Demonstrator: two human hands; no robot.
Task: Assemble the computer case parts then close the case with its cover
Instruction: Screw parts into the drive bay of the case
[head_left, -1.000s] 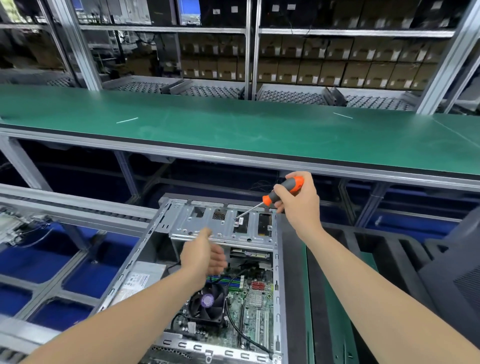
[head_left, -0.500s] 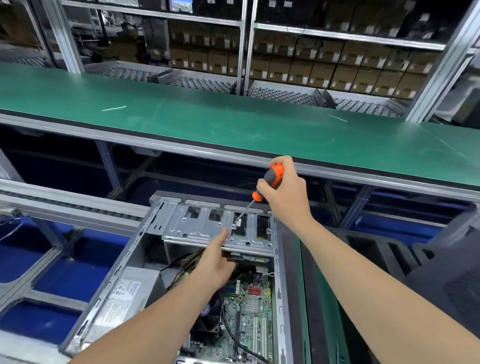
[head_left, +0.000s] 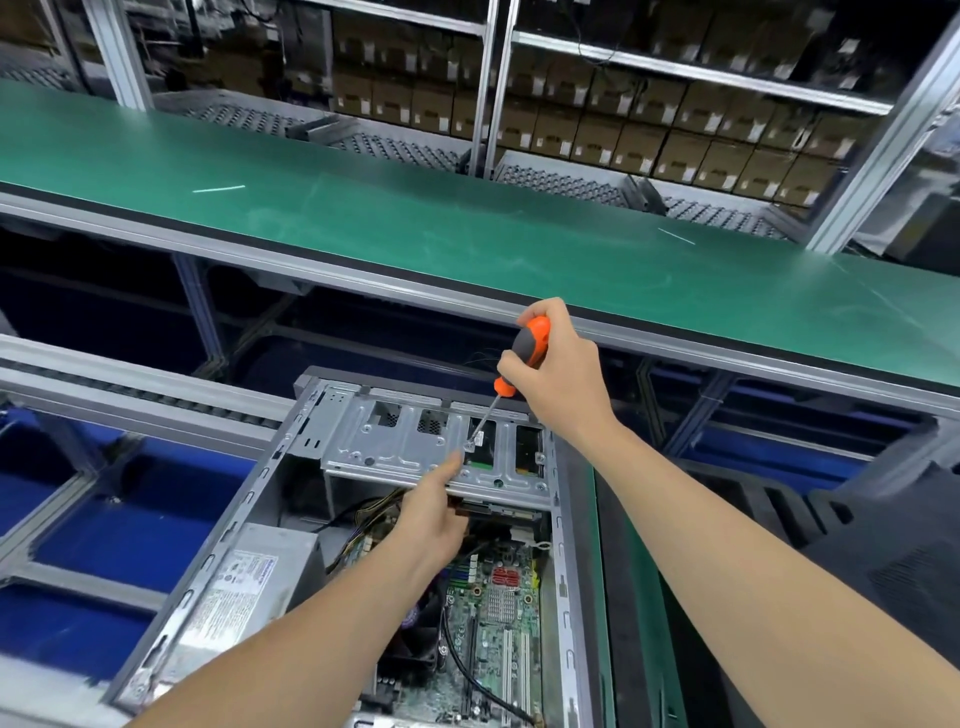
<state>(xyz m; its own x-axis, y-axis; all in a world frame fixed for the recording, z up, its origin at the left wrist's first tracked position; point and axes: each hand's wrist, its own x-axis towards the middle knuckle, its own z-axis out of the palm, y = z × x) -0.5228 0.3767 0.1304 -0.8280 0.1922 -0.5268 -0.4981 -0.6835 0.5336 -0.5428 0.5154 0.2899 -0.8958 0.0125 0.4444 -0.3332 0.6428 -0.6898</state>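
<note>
An open computer case (head_left: 244, 512) lies flat in front of me, its motherboard (head_left: 496, 613) and power supply (head_left: 236, 587) exposed. A silver drive cage (head_left: 395, 447) spans the case's far end. My right hand (head_left: 558, 382) grips an orange and grey screwdriver (head_left: 522, 353), whose tip rests on a screw (head_left: 469, 443) on the cage top. My left hand (head_left: 434, 512) reaches to the cage's near edge, a fingertip touching the plate just left of the screw. The other fingers go under the cage and are hidden. No case cover can be made out.
A long green bench (head_left: 467, 234) runs across behind the case. Shelves of brown cardboard boxes (head_left: 623, 135) stand beyond it. Roller rails (head_left: 130, 395) over blue bins (head_left: 104, 519) lie to the left. A black foam tray (head_left: 857, 545) sits to the right.
My left hand rose from above the fan to the cage's near edge beside the screw. My right hand brought the screwdriver upright, with its tip down on the screw. The view tilted down and closer.
</note>
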